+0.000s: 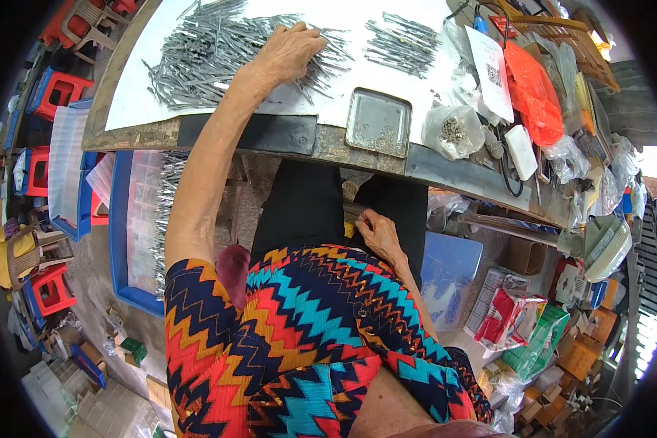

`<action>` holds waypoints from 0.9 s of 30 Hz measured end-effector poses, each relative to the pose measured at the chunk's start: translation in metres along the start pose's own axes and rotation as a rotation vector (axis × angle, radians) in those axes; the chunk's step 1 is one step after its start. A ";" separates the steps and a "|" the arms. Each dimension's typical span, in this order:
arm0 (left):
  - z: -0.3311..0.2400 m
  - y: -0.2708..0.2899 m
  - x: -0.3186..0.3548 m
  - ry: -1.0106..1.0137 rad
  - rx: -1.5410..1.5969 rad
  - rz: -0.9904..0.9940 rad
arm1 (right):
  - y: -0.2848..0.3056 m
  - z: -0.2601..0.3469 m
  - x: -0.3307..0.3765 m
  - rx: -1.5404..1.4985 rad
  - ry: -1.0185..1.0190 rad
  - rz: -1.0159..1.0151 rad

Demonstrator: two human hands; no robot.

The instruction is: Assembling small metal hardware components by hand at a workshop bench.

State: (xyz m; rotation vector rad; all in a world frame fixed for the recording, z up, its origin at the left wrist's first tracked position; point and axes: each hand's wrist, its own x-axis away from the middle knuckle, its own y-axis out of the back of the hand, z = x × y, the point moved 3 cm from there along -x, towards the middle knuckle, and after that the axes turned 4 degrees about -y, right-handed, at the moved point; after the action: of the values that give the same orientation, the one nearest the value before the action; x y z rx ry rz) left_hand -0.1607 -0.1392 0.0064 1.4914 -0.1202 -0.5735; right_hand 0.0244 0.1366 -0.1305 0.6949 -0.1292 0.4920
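Note:
On the white-covered tabletop, my left hand point(288, 57) rests on the right side of a large loose heap of thin grey metal rods point(201, 62). Its fingers are curled down and closed among the rods, with the fingertips hidden. A smaller, more neatly lined-up bunch of rods point(403, 45) lies to the right. Down at my lap, below the table edge, is my right hand point(379, 232), fingers bent and pressed together; what they hold, if anything, cannot be made out. A small yellow piece point(350, 226) shows beside its fingertips.
A square metal tray point(379, 123) with small bits sits at the table's front edge. Right of it are a clear bag of small parts point(452, 131), a red plastic bag point(533, 95) and a cable. Blue trays point(135, 296) stand left below the table; red stools point(60, 93) lie beyond.

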 end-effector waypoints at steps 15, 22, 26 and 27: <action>0.002 -0.002 -0.002 0.019 0.075 0.098 | 0.000 0.000 0.000 0.018 0.006 0.003; 0.001 0.000 -0.001 0.030 0.045 0.107 | -0.001 -0.001 -0.001 0.007 0.001 -0.006; -0.002 0.003 -0.004 0.024 0.049 0.188 | -0.001 -0.002 -0.001 0.017 0.008 -0.002; -0.002 0.001 -0.004 0.023 0.050 0.188 | -0.001 -0.002 -0.001 0.017 0.007 -0.002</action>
State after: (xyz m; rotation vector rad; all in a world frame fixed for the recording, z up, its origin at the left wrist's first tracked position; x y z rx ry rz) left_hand -0.1634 -0.1357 0.0082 1.5159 -0.2559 -0.4042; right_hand 0.0234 0.1371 -0.1330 0.7102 -0.1181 0.4936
